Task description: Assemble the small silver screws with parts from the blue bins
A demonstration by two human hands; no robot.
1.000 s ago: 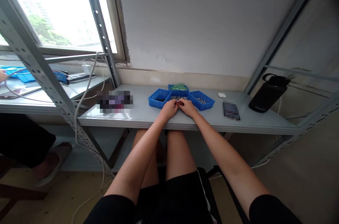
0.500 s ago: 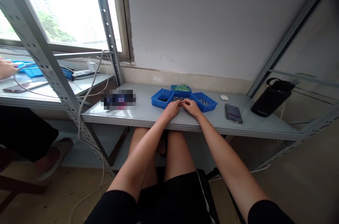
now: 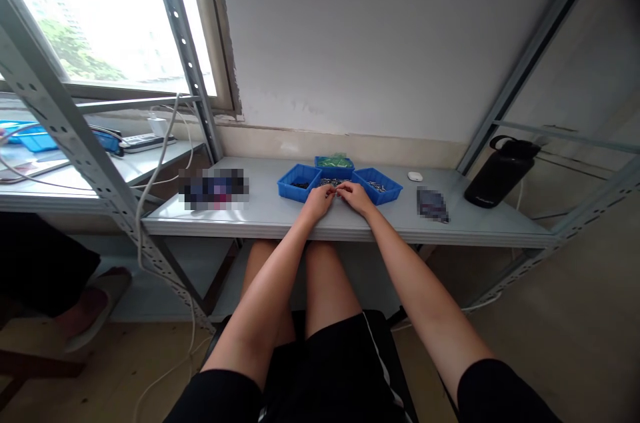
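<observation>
My left hand and my right hand meet fingertip to fingertip at the near side of the blue bins, both with fingers pinched. Whatever sits between the fingertips is too small to make out. Just behind them lies a heap of small metal parts, partly hidden by my fingers. The left blue bin holds small dark pieces. In the right blue bin are small silvery pieces like screws or pins. A green plastic bag rests in the rear blue bin.
On the grey shelf table stand a blurred item at left, a white earbud case, another blurred item and a tilted black bottle at right. A cable hangs by the left metal post. Another person's leg shows at left.
The camera view has shifted a little, so the whole scene sits slightly further left. My hands stay together at the bins, fingers slightly repositioned. The other person's hand at left has mostly left view.
</observation>
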